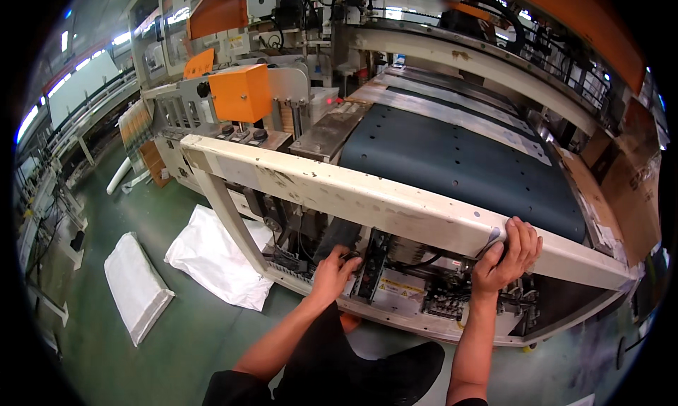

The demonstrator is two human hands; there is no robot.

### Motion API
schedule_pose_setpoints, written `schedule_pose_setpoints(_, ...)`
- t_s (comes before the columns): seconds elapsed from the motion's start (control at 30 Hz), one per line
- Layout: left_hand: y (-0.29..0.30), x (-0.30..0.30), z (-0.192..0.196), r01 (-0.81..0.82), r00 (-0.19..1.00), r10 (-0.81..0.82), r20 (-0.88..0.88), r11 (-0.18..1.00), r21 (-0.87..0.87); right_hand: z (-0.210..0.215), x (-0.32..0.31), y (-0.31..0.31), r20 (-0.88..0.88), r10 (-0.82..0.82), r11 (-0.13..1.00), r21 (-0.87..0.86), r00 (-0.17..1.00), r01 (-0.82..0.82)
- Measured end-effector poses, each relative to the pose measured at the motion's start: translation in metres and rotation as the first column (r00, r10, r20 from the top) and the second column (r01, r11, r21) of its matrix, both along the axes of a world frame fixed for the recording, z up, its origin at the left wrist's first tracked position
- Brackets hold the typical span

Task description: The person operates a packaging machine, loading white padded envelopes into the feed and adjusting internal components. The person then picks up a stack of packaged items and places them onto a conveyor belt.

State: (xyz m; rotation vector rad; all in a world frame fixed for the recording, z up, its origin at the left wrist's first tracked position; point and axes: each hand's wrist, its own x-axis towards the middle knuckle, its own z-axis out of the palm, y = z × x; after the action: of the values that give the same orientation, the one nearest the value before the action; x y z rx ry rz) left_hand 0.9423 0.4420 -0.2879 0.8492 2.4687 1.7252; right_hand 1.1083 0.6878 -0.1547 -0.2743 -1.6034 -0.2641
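Observation:
My right hand [505, 257] grips the thick cream-coloured frame beam [353, 194] of a large machine, its fingers over the top and the thumb at the front face. Below the beam, my left hand [333, 273] reaches into the open lower bay. Its fingers are curled together at a small dark part that I cannot make out, close to a dark roller-like piece [337, 238]. Wiring, black components and a panel with a yellow warning label [400, 288] lie to the right of it. Behind the beam runs a dark green perforated conveyor belt [452, 159].
An orange box-shaped cover [241, 93] stands above control knobs [260, 134] at the left. Two white wrapped packages [138, 286] [215, 254] lie on the green floor. Cardboard [628, 180] leans at the far right, and an overhead frame [487, 60] crosses above the belt.

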Motion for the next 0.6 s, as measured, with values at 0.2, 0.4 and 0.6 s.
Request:
schedule_pose_setpoints(0.2, -0.005, -0.01, 0.01, -0.222, 0.862, 0.016, -0.506, 0.91, -0.35, 0.0, 0.0, 0.001, 0.004, -0.006, 1.0, 0.013, 1.0, 0.006)
schedule_pose_setpoints(0.4, -0.002, -0.037, 0.02, -0.065, 0.586, -0.106, -0.803, 0.982, -0.177, 0.001, 0.0, 0.001, 0.017, 0.008, 1.0, 0.023, 1.0, -0.008)
schedule_pose_setpoints(0.6, 0.018, -0.032, 0.0, 0.186, 0.733, -0.168, -0.659, 0.982, -0.043, 0.002, 0.0, -0.001, 0.018, -0.011, 0.999, 0.032, 1.0, 0.01)
